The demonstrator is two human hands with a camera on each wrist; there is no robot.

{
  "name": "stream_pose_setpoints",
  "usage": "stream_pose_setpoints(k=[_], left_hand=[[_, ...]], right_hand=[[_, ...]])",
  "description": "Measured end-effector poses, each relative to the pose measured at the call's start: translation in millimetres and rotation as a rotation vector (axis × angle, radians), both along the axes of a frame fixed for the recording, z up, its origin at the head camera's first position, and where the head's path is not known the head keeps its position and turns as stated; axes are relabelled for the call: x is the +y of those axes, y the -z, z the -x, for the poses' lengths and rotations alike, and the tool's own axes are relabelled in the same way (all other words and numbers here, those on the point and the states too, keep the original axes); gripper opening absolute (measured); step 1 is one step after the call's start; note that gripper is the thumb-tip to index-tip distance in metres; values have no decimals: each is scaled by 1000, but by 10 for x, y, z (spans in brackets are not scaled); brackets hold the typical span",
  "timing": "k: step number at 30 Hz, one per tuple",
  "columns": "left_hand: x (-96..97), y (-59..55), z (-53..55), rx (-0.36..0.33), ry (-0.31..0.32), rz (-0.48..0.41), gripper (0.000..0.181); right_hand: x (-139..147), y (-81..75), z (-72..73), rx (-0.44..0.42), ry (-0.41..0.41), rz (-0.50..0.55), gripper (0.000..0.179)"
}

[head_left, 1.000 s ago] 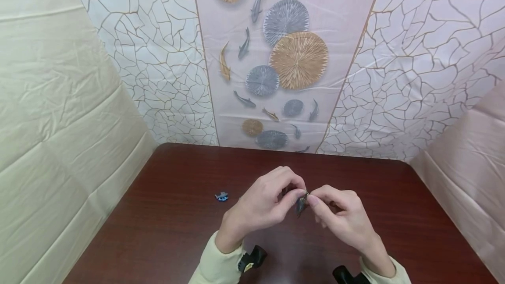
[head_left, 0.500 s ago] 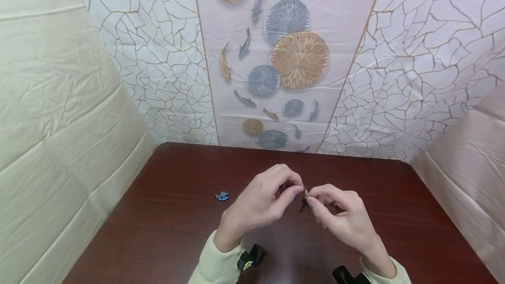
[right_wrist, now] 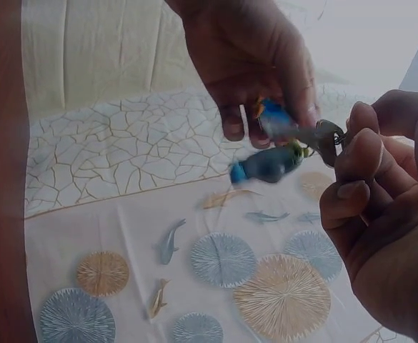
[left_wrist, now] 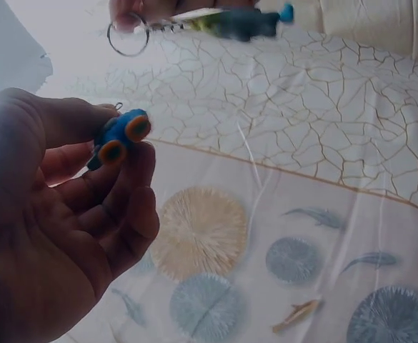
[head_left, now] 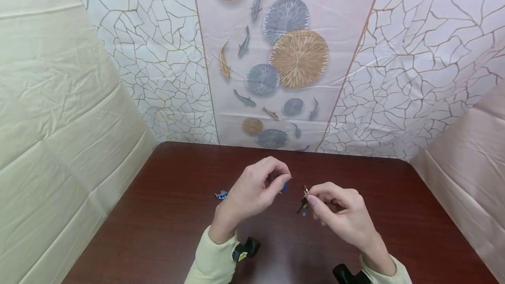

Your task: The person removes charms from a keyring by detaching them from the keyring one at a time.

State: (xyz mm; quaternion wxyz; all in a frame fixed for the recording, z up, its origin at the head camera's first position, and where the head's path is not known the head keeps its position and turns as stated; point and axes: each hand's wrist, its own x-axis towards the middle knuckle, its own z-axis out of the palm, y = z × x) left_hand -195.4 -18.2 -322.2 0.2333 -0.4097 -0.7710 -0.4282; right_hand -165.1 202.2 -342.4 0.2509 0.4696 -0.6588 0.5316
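Observation:
My left hand [head_left: 256,187] pinches a small blue charm [left_wrist: 123,136] between thumb and fingers. The charm has round orange-rimmed parts and a tiny metal eyelet at its top. To the right, my right hand [head_left: 341,209] pinches the metal part of a keychain [head_left: 305,192]. In the left wrist view a split ring [left_wrist: 128,34] and short chain [left_wrist: 169,27] show on it. A dark greenish charm [right_wrist: 269,164] with a bright blue end hangs from the keychain, blurred in the wrist views. A gap separates the two hands.
A small blue-grey shark-like figure [head_left: 221,195] lies on the dark red-brown table [head_left: 169,222], left of my left hand. A patterned cloth [head_left: 272,113] hangs behind the table's far edge, with plain cloths at both sides. Both wrists wear black camera mounts.
My left hand has drawn away to the left and up with the blue charm, apart from the keychain. The right hand has stayed nearly in place; the keychain's charm now hangs visibly below it.

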Motion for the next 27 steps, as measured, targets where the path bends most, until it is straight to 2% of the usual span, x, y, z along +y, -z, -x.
stream_pose_setpoints(k=[8, 16, 23, 27], left_hand=[[-49, 103, 165, -131, -36, 49, 4], [-77, 239, 337, -330, -82, 173, 5], [-79, 381, 470, -395, -123, 262, 7], [-77, 485, 551, -427, -121, 295, 7]], right_hand=[[23, 9, 7, -23, 44, -22, 29], [31, -2, -23, -78, 91, -41, 32], [58, -18, -36, -91, 126, -73, 34], [64, -18, -28, -94, 123, -70, 34]])
